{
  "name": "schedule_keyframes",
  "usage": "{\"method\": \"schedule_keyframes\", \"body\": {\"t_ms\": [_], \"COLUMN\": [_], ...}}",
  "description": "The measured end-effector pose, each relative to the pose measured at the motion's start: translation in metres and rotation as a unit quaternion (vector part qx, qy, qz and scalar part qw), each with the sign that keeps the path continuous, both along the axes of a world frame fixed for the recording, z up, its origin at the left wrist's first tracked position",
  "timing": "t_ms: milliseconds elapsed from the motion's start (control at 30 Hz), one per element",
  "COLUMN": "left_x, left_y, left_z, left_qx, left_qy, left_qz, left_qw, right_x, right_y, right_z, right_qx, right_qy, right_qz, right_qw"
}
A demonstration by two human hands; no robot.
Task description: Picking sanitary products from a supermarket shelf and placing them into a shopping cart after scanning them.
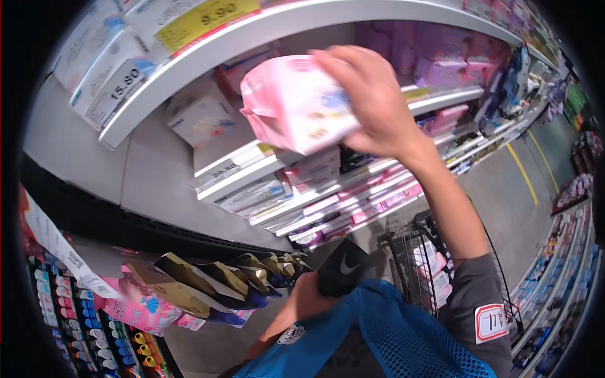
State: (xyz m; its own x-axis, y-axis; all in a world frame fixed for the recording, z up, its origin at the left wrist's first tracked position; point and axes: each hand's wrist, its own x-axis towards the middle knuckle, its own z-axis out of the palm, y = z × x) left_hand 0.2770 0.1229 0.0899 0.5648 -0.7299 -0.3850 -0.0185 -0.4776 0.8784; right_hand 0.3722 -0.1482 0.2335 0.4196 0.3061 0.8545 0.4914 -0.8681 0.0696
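High in front of the shelves, my right hand grips a pink and white plastic-wrapped pack with blue and yellow print, blurred by motion. My fingers lie over its top and right side, and the thumb is under its near right edge. Low at my waist, a black band with a Nike swoosh covers the end of my left arm; the fingers of that hand are hidden. Behind the pack, the white metal shelf bears price labels and a white box-shaped pack.
A wire shopping cart holding several pink and white packs stands at my right side. Gold and dark bags and a pink bag hang at lower left, above shelved bottles. Purple packs stand further along the shelf.
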Motion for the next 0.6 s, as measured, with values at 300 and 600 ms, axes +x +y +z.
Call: {"method": "schedule_keyframes", "body": {"t_ms": [300,600], "left_x": [-0.027,-0.057], "left_y": [-0.046,-0.114], "left_z": [0.017,0.002], "left_qx": [-0.080,-0.135], "left_qy": [0.023,0.132], "left_qz": [-0.034,-0.218], "left_qw": [0.996,0.958], "right_x": [-0.225,-0.340], "right_y": [-0.045,-0.042], "right_z": [-0.208,-0.284], "right_qx": [0.797,0.878], "right_qy": [0.202,0.107], "right_qz": [0.485,0.396], "right_qw": [0.297,0.247]}}
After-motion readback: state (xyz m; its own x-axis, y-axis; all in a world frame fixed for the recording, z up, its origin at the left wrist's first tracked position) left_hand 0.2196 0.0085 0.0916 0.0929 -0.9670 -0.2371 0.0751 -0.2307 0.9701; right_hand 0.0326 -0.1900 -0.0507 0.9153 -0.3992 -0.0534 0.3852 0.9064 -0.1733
